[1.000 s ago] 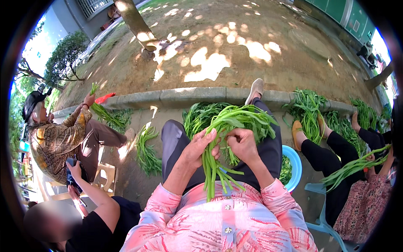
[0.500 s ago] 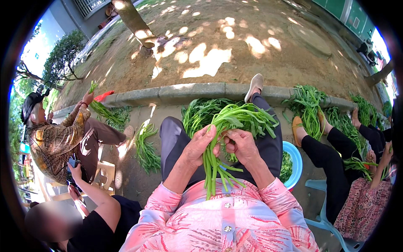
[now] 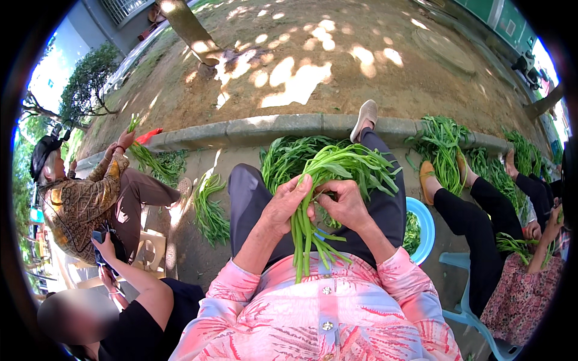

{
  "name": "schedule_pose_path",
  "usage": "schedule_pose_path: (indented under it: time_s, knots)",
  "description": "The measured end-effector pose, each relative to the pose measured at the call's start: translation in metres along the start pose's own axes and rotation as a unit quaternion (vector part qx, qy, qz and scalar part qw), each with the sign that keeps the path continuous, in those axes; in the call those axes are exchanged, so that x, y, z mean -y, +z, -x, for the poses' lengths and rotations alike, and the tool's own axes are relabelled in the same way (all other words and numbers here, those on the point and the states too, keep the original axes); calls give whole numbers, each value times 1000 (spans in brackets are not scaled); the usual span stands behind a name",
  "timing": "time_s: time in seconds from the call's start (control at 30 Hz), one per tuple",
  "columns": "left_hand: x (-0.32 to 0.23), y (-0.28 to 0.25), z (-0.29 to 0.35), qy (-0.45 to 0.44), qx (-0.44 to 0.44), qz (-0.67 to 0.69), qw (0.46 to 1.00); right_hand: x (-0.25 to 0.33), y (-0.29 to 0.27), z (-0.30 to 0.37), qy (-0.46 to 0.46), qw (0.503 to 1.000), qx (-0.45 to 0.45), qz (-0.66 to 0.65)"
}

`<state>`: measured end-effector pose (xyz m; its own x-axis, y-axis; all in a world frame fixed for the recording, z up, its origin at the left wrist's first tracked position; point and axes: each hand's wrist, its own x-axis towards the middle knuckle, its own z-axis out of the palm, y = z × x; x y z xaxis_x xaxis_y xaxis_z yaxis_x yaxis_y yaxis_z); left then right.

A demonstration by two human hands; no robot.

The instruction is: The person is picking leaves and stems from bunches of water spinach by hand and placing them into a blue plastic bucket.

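A bunch of leafy green stems, looking like water spinach point(image 3: 346, 161), rests in my left hand point(image 3: 283, 207) above my lap. The left fingers are closed round the stems, whose cut ends hang down toward my shirt while the leaves lean away to the right. My right hand point(image 3: 348, 207) is pinched against the right side of the bunch, its fingertips partly hidden among the stems. Beyond my knees lies a heap of the same greens point(image 3: 283, 165) on the pavement.
Right of my leg stands a blue basin point(image 3: 427, 224) with greens inside. A smaller pile point(image 3: 211, 210) lies to the left. Along the far side runs a stone kerb point(image 3: 259, 129). People sit at left and right, one by a light-blue chair point(image 3: 463, 310).
My right hand has shifted slightly and turned at the bunch, its fingers closer to the stems. The left hand keeps its hold almost unmoved. At far right, another person's hands and greens have moved.
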<state>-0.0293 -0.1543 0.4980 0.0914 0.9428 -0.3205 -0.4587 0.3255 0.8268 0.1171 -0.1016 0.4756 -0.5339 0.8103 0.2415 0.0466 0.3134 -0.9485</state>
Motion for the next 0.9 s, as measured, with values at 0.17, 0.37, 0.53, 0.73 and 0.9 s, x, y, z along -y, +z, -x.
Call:
schedule_pose_path:
  time_s: [0.17,0.37,0.53,0.73,0.9]
  knots:
    - [1,1,-2,-15,-7,5,1000,-1,0,-1,-18,1000,-13,3]
    - [10,-2,-6,-15,21,79,997,-15,-4,3,249,887,-86,-380]
    - [7,-1,-6,-21,8,74,997,-16,-7,10,274,823,-98,-488]
    - [11,4,-10,-32,-13,9,999,-21,-3,10,257,829,-78,-490]
    - [12,2,-15,-32,-12,25,999,-22,0,10,226,880,-56,-414]
